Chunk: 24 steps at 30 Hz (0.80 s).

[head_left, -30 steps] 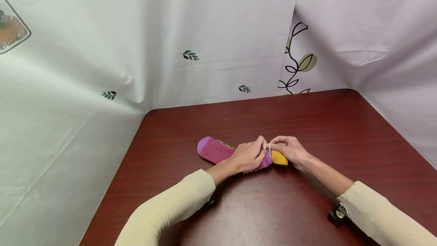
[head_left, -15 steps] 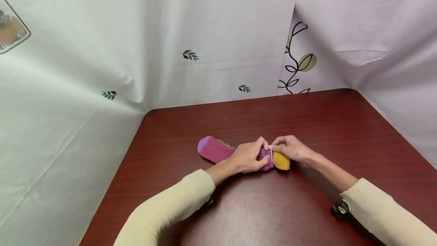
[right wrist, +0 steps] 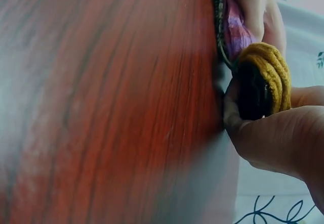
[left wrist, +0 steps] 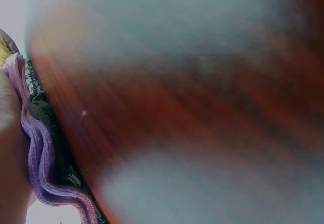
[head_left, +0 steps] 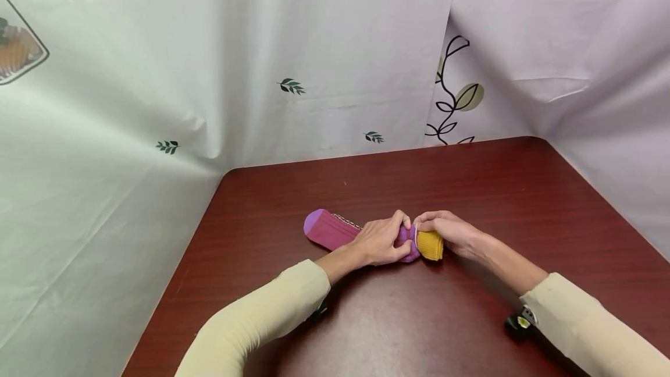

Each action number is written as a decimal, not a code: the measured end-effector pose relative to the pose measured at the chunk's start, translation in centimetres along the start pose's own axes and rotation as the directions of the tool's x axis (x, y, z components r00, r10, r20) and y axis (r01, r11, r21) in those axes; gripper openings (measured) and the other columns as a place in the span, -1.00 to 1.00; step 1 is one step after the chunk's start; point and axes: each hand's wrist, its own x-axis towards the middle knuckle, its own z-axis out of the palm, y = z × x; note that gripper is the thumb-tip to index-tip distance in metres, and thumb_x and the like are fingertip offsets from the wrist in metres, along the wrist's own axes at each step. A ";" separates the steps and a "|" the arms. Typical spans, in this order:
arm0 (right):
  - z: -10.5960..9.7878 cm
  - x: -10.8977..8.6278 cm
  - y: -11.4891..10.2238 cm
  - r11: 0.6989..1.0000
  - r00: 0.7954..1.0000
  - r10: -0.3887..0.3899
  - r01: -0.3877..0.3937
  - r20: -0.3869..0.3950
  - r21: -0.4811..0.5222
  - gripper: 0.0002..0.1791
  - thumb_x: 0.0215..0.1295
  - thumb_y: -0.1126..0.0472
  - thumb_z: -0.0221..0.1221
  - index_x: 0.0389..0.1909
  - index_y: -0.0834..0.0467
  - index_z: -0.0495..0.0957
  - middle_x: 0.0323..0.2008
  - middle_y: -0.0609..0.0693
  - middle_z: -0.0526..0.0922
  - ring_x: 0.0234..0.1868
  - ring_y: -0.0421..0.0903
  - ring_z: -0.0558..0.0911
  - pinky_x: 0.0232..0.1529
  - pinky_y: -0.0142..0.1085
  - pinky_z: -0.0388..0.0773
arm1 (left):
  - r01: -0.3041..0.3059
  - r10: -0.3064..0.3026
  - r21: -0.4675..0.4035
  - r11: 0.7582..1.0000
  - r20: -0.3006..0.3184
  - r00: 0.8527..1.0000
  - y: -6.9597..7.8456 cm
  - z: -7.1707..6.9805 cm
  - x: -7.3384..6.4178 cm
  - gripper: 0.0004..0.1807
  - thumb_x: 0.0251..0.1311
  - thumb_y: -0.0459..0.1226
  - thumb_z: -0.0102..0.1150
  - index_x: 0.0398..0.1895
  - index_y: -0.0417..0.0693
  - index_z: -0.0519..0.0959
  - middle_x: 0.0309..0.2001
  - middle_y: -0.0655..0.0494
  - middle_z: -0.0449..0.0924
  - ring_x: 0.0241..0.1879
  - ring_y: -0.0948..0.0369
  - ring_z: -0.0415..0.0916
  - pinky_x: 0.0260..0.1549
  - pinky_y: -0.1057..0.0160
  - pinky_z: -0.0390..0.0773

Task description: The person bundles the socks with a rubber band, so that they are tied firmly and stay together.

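A magenta sock (head_left: 332, 230) with a lilac toe lies across the table, and a dark patterned sock (left wrist: 63, 158) shows beneath it. Its striped purple part is under my left hand (head_left: 378, 241), whose fingers and thumb grip the pair from above. A thin white band (head_left: 416, 236) circles the socks just before the ribbed yellow cuff (head_left: 430, 245). At that band, the fingertips of my right hand (head_left: 452, 233) pinch the far edge. In the right wrist view, the cuff (right wrist: 276, 77) opens onto a dark inside, with my right thumb and fingers around its end.
The reddish-brown wooden table (head_left: 419, 319) reaches back to white printed sheeting (head_left: 335, 45), which hangs at the back and both sides. A small black device (head_left: 517, 327) sits under the right sleeve.
My right hand's fingers have shifted slightly and bent closer over the band. The yellow cuff has turned and spread toward me. My left thumb has moved lower, showing more purple stripes.
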 end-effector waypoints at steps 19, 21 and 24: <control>0.0 -0.6 0.0 0.944 0.990 -0.115 0.083 -0.085 -0.320 -0.65 0.34 0.29 0.40 0.03 0.44 0.64 -0.21 0.17 0.71 -0.30 -0.03 0.66 -0.26 -0.30 0.65 | 0.049 -0.047 -0.139 0.989 0.023 0.999 -0.4 -0.7 -0.4 -0.63 0.41 -0.03 0.27 0.14 0.16 0.40 -0.20 0.22 0.65 -0.32 0.28 0.54 -0.32 0.30 0.50; -0.1 -0.7 -0.1 0.939 0.989 -0.118 0.080 -0.095 -0.335 -0.66 0.35 0.29 0.41 0.02 0.43 0.65 -0.18 0.19 0.72 -0.28 -0.02 0.66 -0.25 -0.30 0.66 | 0.048 -0.043 -0.158 0.986 0.036 0.998 -0.5 -0.9 -0.5 -0.63 0.45 -0.02 0.26 0.18 0.15 0.41 -0.12 0.22 0.68 -0.22 0.30 0.60 -0.20 0.28 0.55; -0.4 -0.9 -0.3 0.929 0.987 -0.126 0.081 -0.103 -0.362 -0.67 0.35 0.28 0.42 0.02 0.41 0.67 -0.08 0.23 0.71 -0.23 0.00 0.66 -0.22 -0.29 0.66 | 0.053 -0.045 -0.175 0.983 0.053 0.998 -0.8 -1.4 -0.5 -0.63 0.49 -0.01 0.25 0.20 0.12 0.44 -0.03 0.23 0.70 -0.09 0.33 0.64 -0.05 0.25 0.57</control>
